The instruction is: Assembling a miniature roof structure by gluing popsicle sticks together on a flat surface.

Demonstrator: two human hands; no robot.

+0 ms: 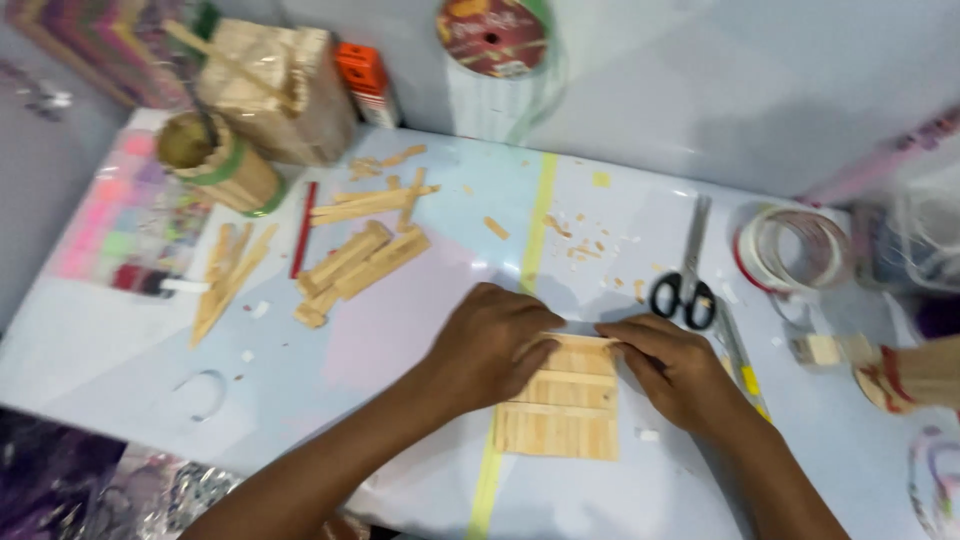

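Head view: a stick panel is pressed flat on the counter by both hands, left fingers and right fingers together on its top edge; scissors lie just beyond.

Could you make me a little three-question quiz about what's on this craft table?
1. True or false: both hands rest on the wooden stick panel.
2. What lies closest to the right hand: A) scissors, B) round stick cup, C) roll of tape?
3. Which hand covers the panel's upper left corner?

Key: 1. True. 2. A. 3. The left hand.
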